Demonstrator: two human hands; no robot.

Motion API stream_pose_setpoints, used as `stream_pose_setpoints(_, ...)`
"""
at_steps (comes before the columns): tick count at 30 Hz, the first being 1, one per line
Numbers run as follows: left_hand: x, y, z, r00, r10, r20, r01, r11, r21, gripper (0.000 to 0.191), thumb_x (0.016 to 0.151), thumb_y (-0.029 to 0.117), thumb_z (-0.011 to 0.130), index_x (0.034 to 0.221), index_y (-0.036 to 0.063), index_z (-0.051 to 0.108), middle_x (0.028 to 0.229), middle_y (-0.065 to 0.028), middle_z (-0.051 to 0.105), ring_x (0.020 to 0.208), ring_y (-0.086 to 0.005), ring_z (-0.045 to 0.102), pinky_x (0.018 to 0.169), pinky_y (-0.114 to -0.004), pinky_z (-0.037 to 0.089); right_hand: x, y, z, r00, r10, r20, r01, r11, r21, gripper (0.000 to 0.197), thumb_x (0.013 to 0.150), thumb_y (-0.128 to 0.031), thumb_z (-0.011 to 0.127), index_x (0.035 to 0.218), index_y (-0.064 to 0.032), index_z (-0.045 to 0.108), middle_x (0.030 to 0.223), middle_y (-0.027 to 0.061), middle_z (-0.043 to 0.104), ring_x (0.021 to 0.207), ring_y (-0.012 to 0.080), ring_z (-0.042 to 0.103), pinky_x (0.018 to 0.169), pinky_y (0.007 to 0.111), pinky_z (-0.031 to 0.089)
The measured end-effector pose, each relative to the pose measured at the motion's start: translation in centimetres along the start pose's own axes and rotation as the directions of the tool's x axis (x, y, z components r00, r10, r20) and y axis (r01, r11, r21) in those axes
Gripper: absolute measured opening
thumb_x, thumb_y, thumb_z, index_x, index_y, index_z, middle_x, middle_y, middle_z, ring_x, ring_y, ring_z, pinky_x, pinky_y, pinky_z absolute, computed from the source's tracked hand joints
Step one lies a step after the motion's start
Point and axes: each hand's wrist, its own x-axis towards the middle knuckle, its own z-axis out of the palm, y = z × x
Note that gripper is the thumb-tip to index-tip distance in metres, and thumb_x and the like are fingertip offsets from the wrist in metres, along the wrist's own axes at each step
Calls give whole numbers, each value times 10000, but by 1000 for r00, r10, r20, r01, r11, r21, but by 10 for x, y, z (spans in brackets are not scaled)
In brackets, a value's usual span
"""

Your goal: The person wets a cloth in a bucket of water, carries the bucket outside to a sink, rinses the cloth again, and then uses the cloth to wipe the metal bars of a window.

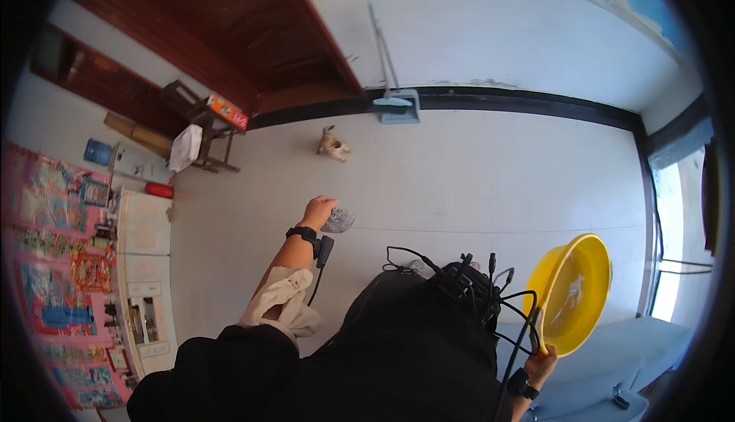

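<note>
My left hand [320, 210] is stretched out over the floor, its fingers closed on a small grey mottled wad [339, 222], either a cloth or a scouring pad. A black strap with a small device circles that wrist. On the other side, low in the view, my right hand [541, 361] grips the rim of a yellow plastic basin [542, 278]. The basin is tipped on its side, and a whitish patch shows on its inner bottom. Black cables [488, 293] hang at my front, between me and the basin.
A tabby kitten [332, 146] is on the pale floor ahead. A dustpan [402, 113] and broom [392, 102] stand against the wall. At left are a wooden chair [221, 140] with a box [228, 112] on it and a white cabinet [146, 226]. A blue sofa [597, 359] is at right.
</note>
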Motion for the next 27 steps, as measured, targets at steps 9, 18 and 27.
stream_pose_setpoints(9, 56, -5, 88, 797, -130, 590, -448, 527, 722, 291, 740, 318, 519, 709, 36, 583, 629, -132, 548, 609, -222, 524, 570, -387, 415, -8, -57, 5, 966, 52, -252, 63, 902, 426, 220, 716, -7, 475, 904, 99, 515, 885, 164, 570, 791, 310, 600, 728, 415, 508)
stream_pose_setpoints(18, 168, 266, 319, 542, 37, 839, -829, 187, 527, 196, 735, 231, 514, 677, 61, 591, 637, -154, 566, 625, -248, 565, 572, -394, 442, -46, -91, 6, 824, -4, -566, 358, 778, 516, 282, 679, 3, 509, 944, 100, 505, 877, 182, 581, 758, 320, 616, 688, 411, 528)
stream_pose_setpoints(27, 253, 463, 621, 267, 197, 943, -957, -62, 284, 129, 695, 174, 511, 684, 105, 620, 683, -157, 597, 663, -314, 580, 595, -406, 445, -14, -117, 14, 584, 127, -802, 635, 543, 549, 267, 670, -1, 522, 921, 86, 544, 856, 158, 592, 762, 266, 606, 682, 338, 505)
